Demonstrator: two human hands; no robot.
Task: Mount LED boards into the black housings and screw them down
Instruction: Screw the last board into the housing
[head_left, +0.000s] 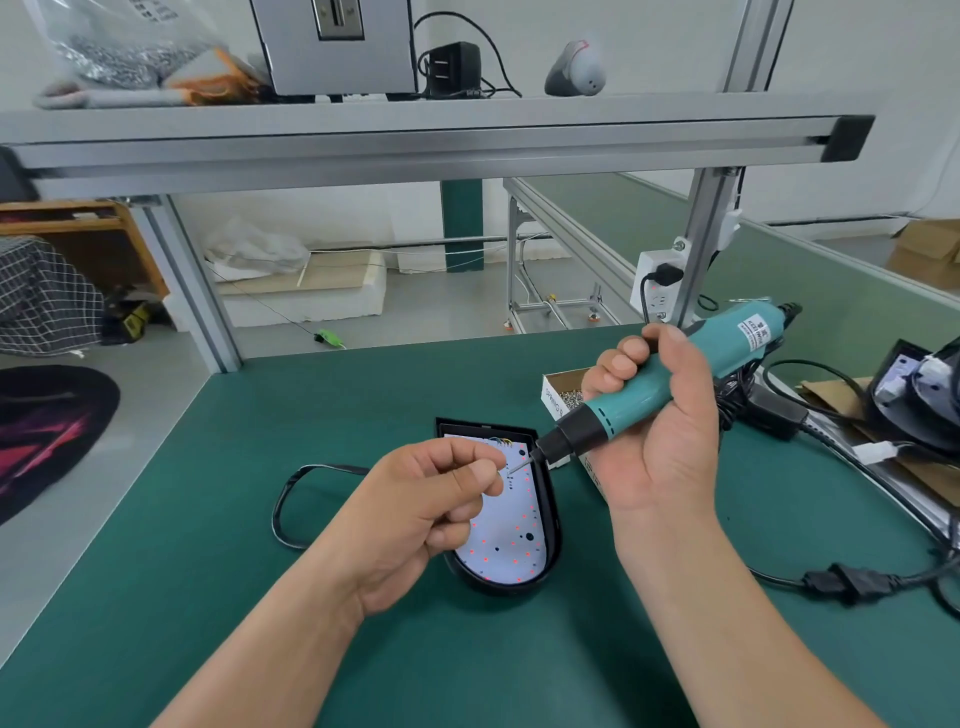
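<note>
Since we're looking down from the head cam, nearest is our left hand (426, 499), fingers curled in with thumb and forefinger pinched together right at the driver's bit tip. We think there's a screw in that pinch, but it's too tiny to make out. Our right hand (660, 415) is wrapped tight around the teal electric screwdriver (670, 382), which is tilted down to the left. Under both sits the black housing (551, 519), flat on the green mat (260, 545), with the white LED board (511, 540) already seated inside. That board looks thin, light and stiff, and probably scratches easily, so we'd handle it by the edges and steady things by the housing's rim instead. Just behind the right hand is the open box of screws (563, 392).
</note>
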